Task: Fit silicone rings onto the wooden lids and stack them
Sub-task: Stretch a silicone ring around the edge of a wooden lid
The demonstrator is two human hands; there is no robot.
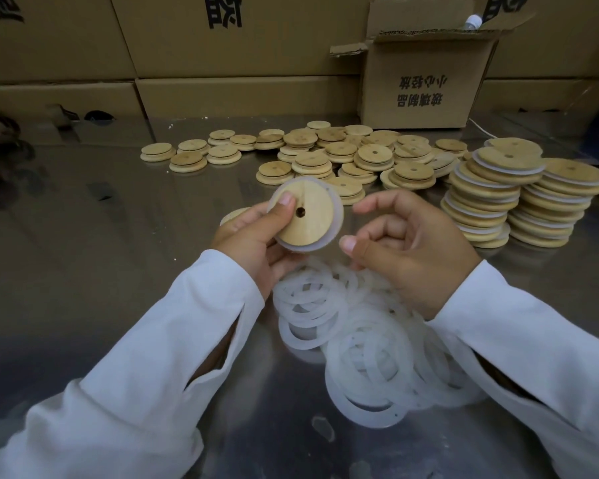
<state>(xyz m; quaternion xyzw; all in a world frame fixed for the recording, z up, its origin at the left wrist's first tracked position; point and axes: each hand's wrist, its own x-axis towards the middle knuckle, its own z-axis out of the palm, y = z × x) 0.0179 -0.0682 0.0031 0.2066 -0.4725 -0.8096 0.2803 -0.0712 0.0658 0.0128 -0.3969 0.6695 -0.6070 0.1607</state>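
Observation:
My left hand [253, 240] grips a round wooden lid [312, 216] with a centre hole, thumb on its face; a translucent silicone ring shows around its rim. My right hand [405, 243] hovers just right of the lid, fingers loosely curled, holding nothing. Below both hands lies a heap of translucent silicone rings [360, 333]. Loose bare wooden lids [325, 157] are scattered behind. At the right stand stacks of ringed lids [519, 195].
The work surface is a shiny metal table [101, 254]. An open cardboard box [426, 81] stands at the back right, with a wall of closed cartons [153, 46] behind. Dark objects [0, 136] lie at the far left edge.

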